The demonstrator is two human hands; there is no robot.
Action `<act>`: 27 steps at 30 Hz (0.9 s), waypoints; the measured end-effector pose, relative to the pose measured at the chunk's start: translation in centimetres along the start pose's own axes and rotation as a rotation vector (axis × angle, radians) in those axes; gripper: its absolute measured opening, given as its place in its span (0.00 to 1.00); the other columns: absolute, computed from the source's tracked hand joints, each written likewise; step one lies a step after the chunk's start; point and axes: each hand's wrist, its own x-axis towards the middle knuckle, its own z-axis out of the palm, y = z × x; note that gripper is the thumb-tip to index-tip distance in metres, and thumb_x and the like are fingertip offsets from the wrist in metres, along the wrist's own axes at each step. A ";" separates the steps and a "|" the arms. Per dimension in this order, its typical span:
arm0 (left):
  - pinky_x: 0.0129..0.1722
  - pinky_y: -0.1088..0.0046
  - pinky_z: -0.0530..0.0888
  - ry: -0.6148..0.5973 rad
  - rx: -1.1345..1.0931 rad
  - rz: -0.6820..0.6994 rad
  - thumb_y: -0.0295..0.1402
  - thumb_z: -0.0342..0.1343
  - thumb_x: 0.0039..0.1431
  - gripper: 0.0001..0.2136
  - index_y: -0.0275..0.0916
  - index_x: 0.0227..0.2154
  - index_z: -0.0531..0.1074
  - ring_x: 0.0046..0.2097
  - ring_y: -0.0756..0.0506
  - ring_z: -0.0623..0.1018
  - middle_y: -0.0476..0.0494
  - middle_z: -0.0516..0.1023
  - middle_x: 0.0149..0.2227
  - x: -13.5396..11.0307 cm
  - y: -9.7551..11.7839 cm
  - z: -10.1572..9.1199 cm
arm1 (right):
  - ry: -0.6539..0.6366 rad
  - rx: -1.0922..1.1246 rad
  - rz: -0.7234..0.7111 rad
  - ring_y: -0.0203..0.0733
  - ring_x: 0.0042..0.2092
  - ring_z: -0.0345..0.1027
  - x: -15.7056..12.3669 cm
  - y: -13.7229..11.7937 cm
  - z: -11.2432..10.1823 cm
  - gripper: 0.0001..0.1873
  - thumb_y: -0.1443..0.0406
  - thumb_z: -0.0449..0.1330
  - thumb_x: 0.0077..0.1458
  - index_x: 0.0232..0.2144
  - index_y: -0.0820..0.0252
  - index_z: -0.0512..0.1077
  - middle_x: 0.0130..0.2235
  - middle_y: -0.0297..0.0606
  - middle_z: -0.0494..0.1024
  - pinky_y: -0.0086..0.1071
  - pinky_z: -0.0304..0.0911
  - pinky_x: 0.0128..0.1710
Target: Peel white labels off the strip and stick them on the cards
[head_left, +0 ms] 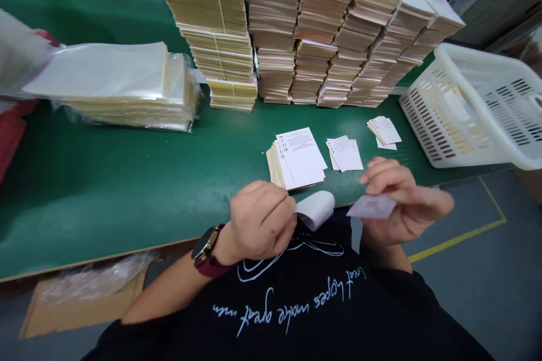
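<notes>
Closest in, a black T-shirt with white lettering, upside down from up here! Just above it, the left hand, a watch on a dark red strap at the wrist, fingers clenched on a curled white strip, up in the air right over the table's front edge. Just beside it, the right hand, fingers curled and pinching a small pale lilac sheet, also off the table, the two pieces only just apart!

Down low on the left, a flattened piece of cardboard under crumpled clear plastic, on the grey floor. Over on the right, a yellow floor line.

Now out across the green table: a stack of white printed cards right ahead of the hands, then a small pile of cards, and another a bit farther along. Off to the right, a white slotted plastic basket. Left, a clear plastic bag packed with pale sheets. And at the back, tall cream-coloured stacks of card, towering in a long row!
</notes>
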 end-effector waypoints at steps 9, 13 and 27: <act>0.50 0.54 0.77 -0.004 -0.024 0.108 0.23 0.52 0.52 0.06 0.33 0.34 0.69 0.49 0.39 0.77 0.33 0.78 0.42 -0.5 -2.0 2.5 | -0.335 -0.277 0.559 0.35 0.31 0.65 1.8 4.0 3.2 0.03 0.66 0.58 0.55 0.31 0.57 0.72 0.29 0.31 0.74 0.31 0.63 0.33; 0.49 0.54 0.77 -0.011 -0.022 0.093 0.22 0.51 0.53 0.06 0.32 0.33 0.70 0.48 0.38 0.77 0.33 0.78 0.41 -0.7 -1.9 2.2 | -0.378 -0.304 0.601 0.34 0.29 0.63 1.8 4.3 4.0 0.03 0.67 0.58 0.54 0.30 0.58 0.72 0.26 0.30 0.73 0.30 0.61 0.31; 0.50 0.54 0.77 -0.083 -0.019 0.067 0.22 0.48 0.55 0.06 0.33 0.32 0.69 0.49 0.39 0.75 0.30 0.76 0.49 -0.7 -2.0 2.4 | -0.506 -0.603 0.333 0.36 0.29 0.63 1.4 4.1 4.6 0.03 0.67 0.57 0.57 0.31 0.57 0.70 0.25 0.30 0.70 0.37 0.57 0.39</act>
